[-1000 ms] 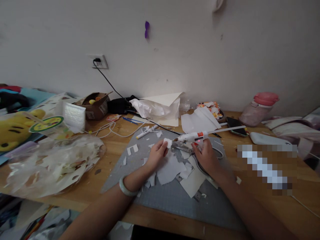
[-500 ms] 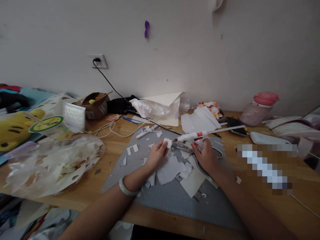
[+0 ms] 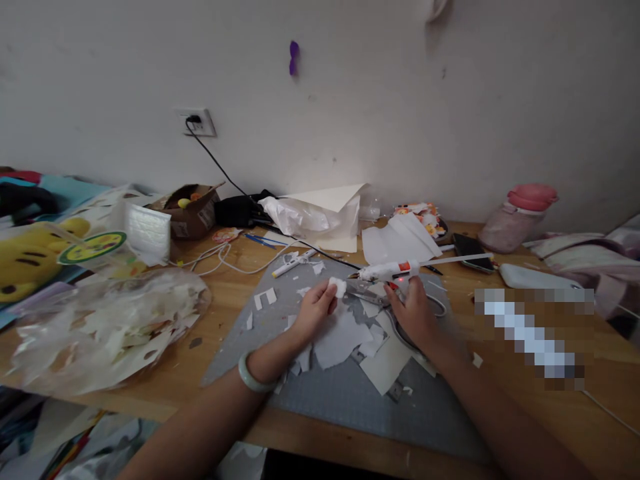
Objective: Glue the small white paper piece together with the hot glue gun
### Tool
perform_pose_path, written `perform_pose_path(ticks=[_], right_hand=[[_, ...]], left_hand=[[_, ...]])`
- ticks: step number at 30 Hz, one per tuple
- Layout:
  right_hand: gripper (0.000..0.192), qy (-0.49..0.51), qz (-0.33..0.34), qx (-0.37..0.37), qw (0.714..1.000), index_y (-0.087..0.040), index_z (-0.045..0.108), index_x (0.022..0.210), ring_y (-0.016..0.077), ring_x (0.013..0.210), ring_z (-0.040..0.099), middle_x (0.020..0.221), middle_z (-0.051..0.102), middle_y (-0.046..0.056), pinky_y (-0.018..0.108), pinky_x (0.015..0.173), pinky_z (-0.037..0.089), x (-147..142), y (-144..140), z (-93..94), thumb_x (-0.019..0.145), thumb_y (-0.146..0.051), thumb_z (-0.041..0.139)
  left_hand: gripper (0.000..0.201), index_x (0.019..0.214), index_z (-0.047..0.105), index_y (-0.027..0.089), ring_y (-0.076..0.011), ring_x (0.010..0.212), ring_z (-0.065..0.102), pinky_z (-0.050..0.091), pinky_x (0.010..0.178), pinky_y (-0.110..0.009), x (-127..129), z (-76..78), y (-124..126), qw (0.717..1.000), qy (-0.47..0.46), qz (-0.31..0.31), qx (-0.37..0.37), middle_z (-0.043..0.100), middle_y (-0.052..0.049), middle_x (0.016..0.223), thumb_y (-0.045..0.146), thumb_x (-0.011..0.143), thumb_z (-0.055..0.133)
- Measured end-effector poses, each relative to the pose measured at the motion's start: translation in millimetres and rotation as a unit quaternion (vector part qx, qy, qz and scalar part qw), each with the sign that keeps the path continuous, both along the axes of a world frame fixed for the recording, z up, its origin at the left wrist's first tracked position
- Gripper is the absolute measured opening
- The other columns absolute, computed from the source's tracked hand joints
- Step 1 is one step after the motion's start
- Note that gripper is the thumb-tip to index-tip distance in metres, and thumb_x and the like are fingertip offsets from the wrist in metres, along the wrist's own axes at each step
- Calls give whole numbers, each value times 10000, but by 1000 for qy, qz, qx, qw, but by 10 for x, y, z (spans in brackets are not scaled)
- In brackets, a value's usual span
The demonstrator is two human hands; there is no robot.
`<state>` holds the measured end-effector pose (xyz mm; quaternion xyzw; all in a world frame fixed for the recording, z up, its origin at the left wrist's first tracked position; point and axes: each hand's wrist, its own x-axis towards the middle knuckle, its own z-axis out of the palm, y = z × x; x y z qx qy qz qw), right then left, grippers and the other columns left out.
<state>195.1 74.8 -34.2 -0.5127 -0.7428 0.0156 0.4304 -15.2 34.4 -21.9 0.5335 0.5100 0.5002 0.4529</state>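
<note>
Over the grey cutting mat (image 3: pixel 345 393) my right hand (image 3: pixel 415 313) grips the white hot glue gun (image 3: pixel 387 272), fingers wrapped round its handle, and compared with half a second ago the gun has lifted slightly and levelled out, its nozzle now pointing left just above the small white piece (image 3: pixel 337 287). That piece sits pinched between thumb and fingertips of my left hand (image 3: pixel 313 310), which has barely moved; a pale green bangle (image 3: pixel 250 375) rings that wrist. A red light shows on the gun body, and a clear glue stick (image 3: pixel 457 258) juts out of its back toward the right. Under both hands lie white paper scraps (image 3: pixel 340 340), unchanged. Scissors (image 3: pixel 367 295) lie partly hidden behind my right hand, only blades and one loop showing. I can't tell whether the nozzle touches the piece; it's too small and partly covered by my fingers. A blurred, pixelated patch (image 3: pixel 533 337) covers part of the wooden desk (image 3: pixel 510 400) on the right. A clear plastic bag of scraps (image 3: pixel 105 330) at left looks soft and smeared.
</note>
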Motion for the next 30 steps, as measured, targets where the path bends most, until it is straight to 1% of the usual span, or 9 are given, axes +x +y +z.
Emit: perform_pose_path(ticks=[4, 12, 20, 27, 30], right_hand=[[304, -17, 8, -4, 1000, -211, 451, 916, 274, 833, 589, 828, 568, 89, 398, 693, 480, -3, -7, 17, 867, -508, 408], [291, -17, 10, 4, 1000, -209, 445, 901, 265, 827, 589, 829, 568, 89, 394, 679, 484, -10, -15, 34, 877, -494, 395], [276, -11, 16, 3, 1000, -203, 459, 944, 278, 851, 589, 849, 575, 98, 404, 693, 484, -11, -14, 30, 869, -465, 418], [294, -2, 15, 6, 1000, -200, 458, 964, 279, 891, 590, 882, 577, 103, 410, 725, 486, -18, -21, 38, 877, -475, 403], [297, -4, 10, -2, 1000, -198, 455, 960, 281, 878, 589, 866, 570, 99, 414, 721, 484, -15, -21, 33, 875, -478, 405]], left_hand=[[470, 587, 405, 196, -85, 451, 275, 219, 474, -244, 7, -6, -2, 1000, -3, -3, 5, 339, 69, 463, 625, 775, 422], [466, 598, 409, 197, -87, 452, 280, 210, 461, -239, 6, 0, 5, 1000, 7, 12, -6, 339, 67, 471, 630, 769, 420], [495, 600, 410, 199, -93, 457, 302, 214, 454, -236, 13, 2, 17, 1000, 18, 12, -3, 342, 62, 470, 671, 750, 411], [468, 592, 403, 200, -93, 456, 301, 218, 452, -235, 0, -4, 4, 999, 33, 21, -3, 350, 58, 470, 629, 780, 401], [470, 588, 400, 200, -92, 455, 299, 220, 454, -235, 3, -12, 11, 999, 34, 19, -7, 351, 57, 471, 629, 781, 396]])
